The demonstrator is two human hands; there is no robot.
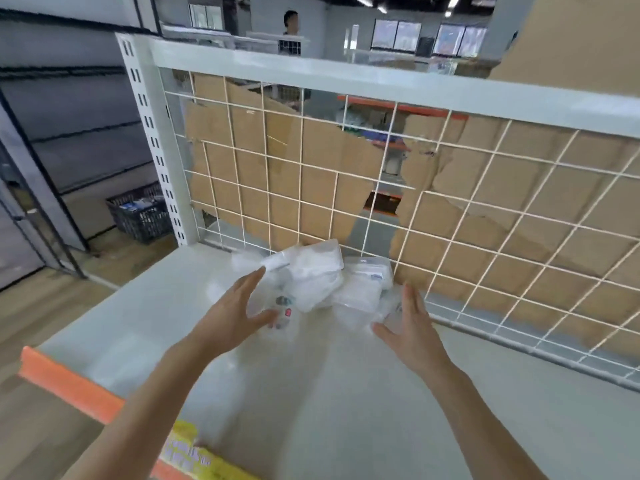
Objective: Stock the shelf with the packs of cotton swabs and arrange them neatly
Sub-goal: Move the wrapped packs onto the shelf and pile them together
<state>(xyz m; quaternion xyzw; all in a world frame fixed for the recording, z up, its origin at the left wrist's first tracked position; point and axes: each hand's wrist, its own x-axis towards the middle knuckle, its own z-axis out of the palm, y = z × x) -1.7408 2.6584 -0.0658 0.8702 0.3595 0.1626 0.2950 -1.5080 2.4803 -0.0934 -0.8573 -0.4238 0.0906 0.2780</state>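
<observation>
A loose heap of clear and white packs of cotton swabs [313, 275] lies on the white shelf board [138, 323], against the wire grid back. My left hand [235, 311] hovers at the heap's left side with fingers spread and straight, palm facing right. On the heap's right side is my right hand [410, 329], also with fingers straight, palm facing left. Neither hand grips a pack. One pack with a small printed label [282, 311] lies just beside my left thumb. The picture is blurred by motion.
A white wire grid [450, 209] backed by torn cardboard closes the rear of the shelf. An orange front rail [69, 382] with a yellow label [187, 448] edges the board. A dark crate [142, 213] stands on the floor at left. A person stands far behind.
</observation>
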